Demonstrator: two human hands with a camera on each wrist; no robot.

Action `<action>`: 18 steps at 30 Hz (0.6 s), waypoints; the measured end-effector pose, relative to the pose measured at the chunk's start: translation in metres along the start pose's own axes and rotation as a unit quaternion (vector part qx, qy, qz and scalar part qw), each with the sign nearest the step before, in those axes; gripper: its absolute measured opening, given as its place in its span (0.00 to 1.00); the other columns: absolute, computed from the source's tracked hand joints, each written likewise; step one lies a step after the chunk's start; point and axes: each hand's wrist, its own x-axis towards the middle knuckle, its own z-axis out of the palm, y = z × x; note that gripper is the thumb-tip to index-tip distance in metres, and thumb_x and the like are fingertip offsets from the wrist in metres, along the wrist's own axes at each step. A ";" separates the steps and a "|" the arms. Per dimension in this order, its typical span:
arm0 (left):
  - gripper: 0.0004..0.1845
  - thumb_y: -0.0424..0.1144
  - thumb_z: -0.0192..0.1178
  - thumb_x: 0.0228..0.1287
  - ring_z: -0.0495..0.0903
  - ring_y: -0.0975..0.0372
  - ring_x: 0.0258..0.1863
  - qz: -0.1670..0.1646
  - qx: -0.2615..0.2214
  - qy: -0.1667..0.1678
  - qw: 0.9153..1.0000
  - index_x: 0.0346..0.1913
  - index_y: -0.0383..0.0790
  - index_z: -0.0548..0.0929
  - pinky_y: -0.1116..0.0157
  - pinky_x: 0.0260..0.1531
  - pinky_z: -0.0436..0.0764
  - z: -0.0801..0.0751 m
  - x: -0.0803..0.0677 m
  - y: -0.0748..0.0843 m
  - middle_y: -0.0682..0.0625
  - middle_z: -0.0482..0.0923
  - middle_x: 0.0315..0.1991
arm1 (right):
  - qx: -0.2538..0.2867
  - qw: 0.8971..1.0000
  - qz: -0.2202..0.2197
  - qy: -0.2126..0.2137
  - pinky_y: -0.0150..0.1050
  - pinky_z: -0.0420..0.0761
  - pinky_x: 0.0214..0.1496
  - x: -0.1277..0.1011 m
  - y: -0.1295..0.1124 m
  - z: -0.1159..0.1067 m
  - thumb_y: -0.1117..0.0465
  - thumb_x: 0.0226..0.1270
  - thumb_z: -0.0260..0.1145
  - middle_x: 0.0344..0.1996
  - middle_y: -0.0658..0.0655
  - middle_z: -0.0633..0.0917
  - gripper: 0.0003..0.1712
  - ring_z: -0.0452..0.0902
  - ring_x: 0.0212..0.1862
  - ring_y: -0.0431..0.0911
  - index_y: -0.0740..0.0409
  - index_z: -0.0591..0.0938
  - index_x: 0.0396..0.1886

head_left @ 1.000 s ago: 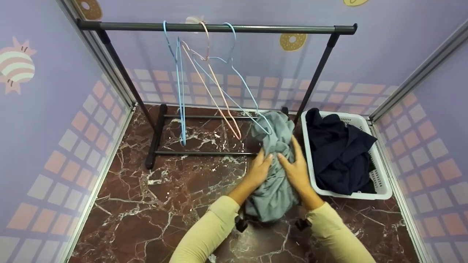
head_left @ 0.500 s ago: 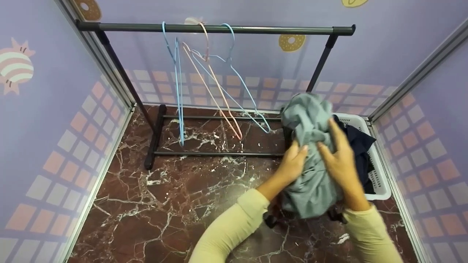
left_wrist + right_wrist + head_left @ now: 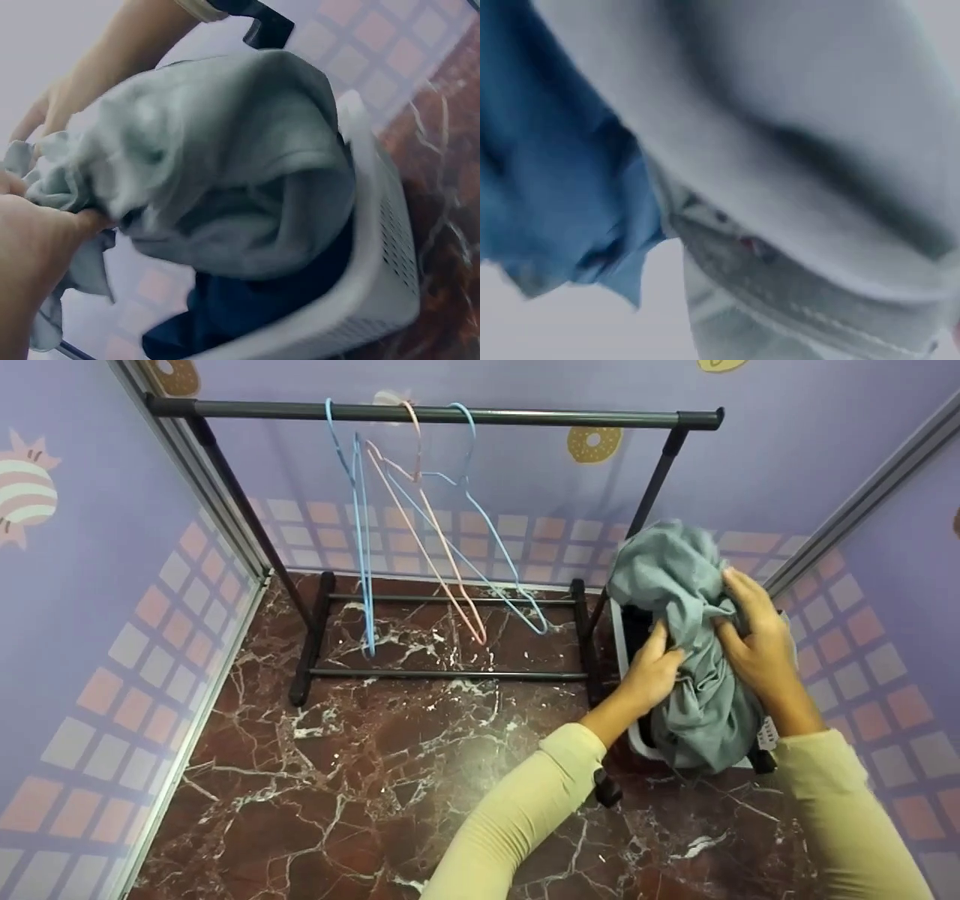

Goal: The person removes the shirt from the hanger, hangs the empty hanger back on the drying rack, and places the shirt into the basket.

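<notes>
Both our hands hold the bundled grey-green garment (image 3: 694, 637) in the air, right above the white laundry basket (image 3: 634, 739). Our left hand (image 3: 651, 671) grips the cloth from the left side with curled fingers, and our right hand (image 3: 757, 641) closes on it from the right side, the fingers pressed into the folds. The left wrist view shows the same: the garment (image 3: 225, 165) hangs crumpled over the basket (image 3: 375, 277), and a dark navy garment (image 3: 247, 307) lies inside the basket under it. The right wrist view is too blurred to tell much; we see only pale cloth and something blue.

We judge that the garment is lifted but not yet let go: it is not touching the basket floor, and part of it is higher than the rim. Whether it is going in or coming out, we cannot tell from these pictures.

Farther away stands the black clothes rack (image 3: 435, 414) on the marble floor (image 3: 337, 765). Three empty hangers are on its bar: a blue hanger (image 3: 361, 532), a pink hanger (image 3: 431, 532) and a light blue hanger (image 3: 487, 540). No garment hangs on any of them.
</notes>
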 end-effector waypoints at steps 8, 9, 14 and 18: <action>0.37 0.30 0.50 0.71 0.53 0.62 0.82 -0.120 0.032 -0.067 0.990 0.82 0.39 0.55 0.71 0.79 0.54 0.003 0.012 -0.048 0.46 0.55 0.82 | -0.075 0.992 0.000 -0.104 0.68 0.73 0.68 -0.034 0.075 0.025 0.73 0.69 0.67 0.72 0.65 0.74 0.33 0.71 0.70 0.67 0.56 0.75 0.73; 0.37 0.30 0.50 0.72 0.53 0.62 0.82 -0.130 0.040 -0.075 0.988 0.82 0.38 0.56 0.71 0.79 0.55 0.002 0.012 -0.052 0.46 0.55 0.82 | -0.086 0.990 0.006 -0.116 0.69 0.72 0.67 -0.037 0.078 0.027 0.72 0.70 0.66 0.73 0.66 0.73 0.32 0.71 0.70 0.68 0.57 0.75 0.73; 0.34 0.35 0.52 0.76 0.57 0.61 0.81 -0.141 0.093 -0.087 0.982 0.82 0.43 0.58 0.68 0.78 0.59 -0.009 0.010 -0.058 0.50 0.58 0.82 | -0.124 0.982 0.041 -0.136 0.73 0.67 0.67 -0.039 0.075 0.025 0.67 0.75 0.63 0.73 0.70 0.71 0.30 0.67 0.69 0.74 0.55 0.73 0.75; 0.35 0.38 0.53 0.74 0.64 0.60 0.77 -0.119 0.154 -0.080 0.978 0.82 0.47 0.60 0.67 0.76 0.64 -0.021 0.007 -0.056 0.50 0.63 0.79 | -0.139 0.984 0.016 -0.107 0.73 0.65 0.70 -0.039 0.059 0.019 0.66 0.73 0.65 0.73 0.73 0.70 0.31 0.67 0.68 0.77 0.55 0.73 0.75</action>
